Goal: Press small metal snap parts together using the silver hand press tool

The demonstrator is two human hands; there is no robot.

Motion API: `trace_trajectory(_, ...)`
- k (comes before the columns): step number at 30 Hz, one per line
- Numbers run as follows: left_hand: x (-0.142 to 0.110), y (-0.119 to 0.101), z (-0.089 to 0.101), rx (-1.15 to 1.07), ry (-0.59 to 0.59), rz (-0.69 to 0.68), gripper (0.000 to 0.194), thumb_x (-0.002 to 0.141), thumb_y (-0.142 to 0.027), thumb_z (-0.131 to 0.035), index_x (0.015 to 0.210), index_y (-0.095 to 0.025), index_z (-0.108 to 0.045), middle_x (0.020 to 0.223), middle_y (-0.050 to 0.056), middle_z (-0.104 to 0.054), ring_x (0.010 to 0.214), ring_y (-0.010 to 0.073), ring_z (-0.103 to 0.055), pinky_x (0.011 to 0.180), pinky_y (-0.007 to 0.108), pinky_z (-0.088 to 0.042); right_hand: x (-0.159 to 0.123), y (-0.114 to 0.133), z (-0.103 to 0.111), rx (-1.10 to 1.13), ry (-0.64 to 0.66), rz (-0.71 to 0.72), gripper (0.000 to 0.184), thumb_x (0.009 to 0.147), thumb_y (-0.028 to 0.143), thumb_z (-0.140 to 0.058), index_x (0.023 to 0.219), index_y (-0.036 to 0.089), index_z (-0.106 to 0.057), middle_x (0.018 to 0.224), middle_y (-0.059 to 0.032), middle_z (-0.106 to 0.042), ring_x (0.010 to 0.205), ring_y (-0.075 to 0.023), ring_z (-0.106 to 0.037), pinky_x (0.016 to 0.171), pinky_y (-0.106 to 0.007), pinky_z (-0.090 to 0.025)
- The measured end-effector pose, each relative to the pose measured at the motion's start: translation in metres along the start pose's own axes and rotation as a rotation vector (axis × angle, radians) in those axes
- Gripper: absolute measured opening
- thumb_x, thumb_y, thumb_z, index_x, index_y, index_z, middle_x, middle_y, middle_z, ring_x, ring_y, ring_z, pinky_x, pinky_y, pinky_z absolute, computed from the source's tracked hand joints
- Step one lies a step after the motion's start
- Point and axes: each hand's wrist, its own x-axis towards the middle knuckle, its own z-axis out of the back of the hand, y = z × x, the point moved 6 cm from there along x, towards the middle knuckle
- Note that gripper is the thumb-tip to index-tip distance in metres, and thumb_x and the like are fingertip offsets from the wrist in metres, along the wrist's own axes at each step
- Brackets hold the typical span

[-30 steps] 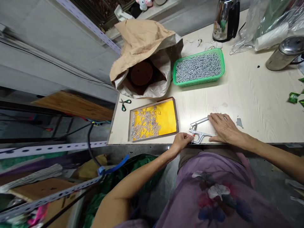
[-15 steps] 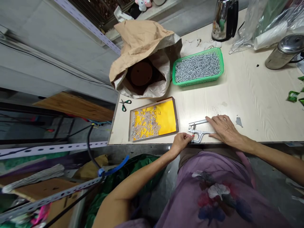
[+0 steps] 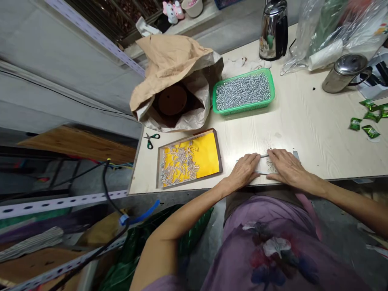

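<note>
At the front edge of the table lie silver hand pliers, their two handles spread apart. My left hand covers the head of the pliers, fingers together on top and thumb below. What is between the jaws is hidden under it. Over the handle ends, my right hand holds the pliers with its fingers on the upper handle and its thumb by the lower one. Left of my hands sits a shallow tray with a yellow lining and many small silvery spring-like pieces.
Behind the tray stands an open brown paper sack. A green basket full of small metal pieces is beside it. Scissors lie at the left edge. A kettle, a metal mug and green wrapped packets are farther right.
My left hand has gone from pinching at the lower jaw to lying over the pliers' head. My right hand stays at the handles. The view has shifted slightly right.
</note>
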Motion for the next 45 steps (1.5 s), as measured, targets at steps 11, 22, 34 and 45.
trace_trajectory(11, 0.008, -0.016, -0.006, 0.146, 0.115, -0.046, 0.024, 0.098, -0.034, -0.044, 0.108, -0.015, -0.055, 0.100, 0.010, -0.058, 0.096, 0.0235, -0.051, 0.079, 0.035, -0.043, -0.008, 0.022, 0.005, -0.071, 0.044, 0.027, 0.017, 0.094, 0.026, -0.051, 0.092, 0.015, -0.063, 0.085, -0.0107, -0.061, 0.082, -0.0242, -0.052, 0.072, -0.034, -0.040)
trace_trajectory(22, -0.008, -0.014, -0.016, 0.089, -0.037, -0.026, 0.038, 0.099, -0.037, -0.038, 0.127, -0.013, -0.049, 0.118, 0.016, -0.060, 0.113, 0.0264, -0.055, 0.094, 0.043, -0.047, -0.011, 0.008, 0.010, 0.062, -0.036, 0.084, 0.035, 0.096, 0.040, -0.047, 0.104, 0.012, -0.065, 0.088, -0.0115, -0.061, 0.083, -0.0235, -0.052, 0.073, -0.033, -0.041)
trace_trajectory(34, -0.031, -0.040, -0.045, -0.012, -0.297, -0.092, 0.033, 0.100, -0.023, -0.036, 0.126, -0.012, -0.054, 0.128, 0.017, -0.062, 0.133, 0.0235, -0.048, 0.112, 0.046, -0.040, 0.049, -0.030, 0.013, -0.159, -0.041, -0.021, 0.023, 0.094, 0.025, -0.050, 0.086, 0.016, -0.069, 0.084, -0.0109, -0.066, 0.086, -0.0252, -0.050, 0.072, -0.036, -0.031)
trace_trajectory(45, -0.086, -0.041, -0.031, -0.035, -0.377, -0.169, 0.032, 0.096, -0.028, -0.049, 0.126, -0.023, -0.058, 0.111, 0.008, -0.069, 0.107, 0.0176, -0.064, 0.098, 0.037, -0.052, 0.077, 0.098, -0.017, -0.048, 0.202, 0.646, 0.012, 0.087, 0.018, -0.060, 0.080, 0.020, -0.069, 0.093, -0.0077, -0.062, 0.093, -0.0221, -0.047, 0.070, -0.034, -0.030)
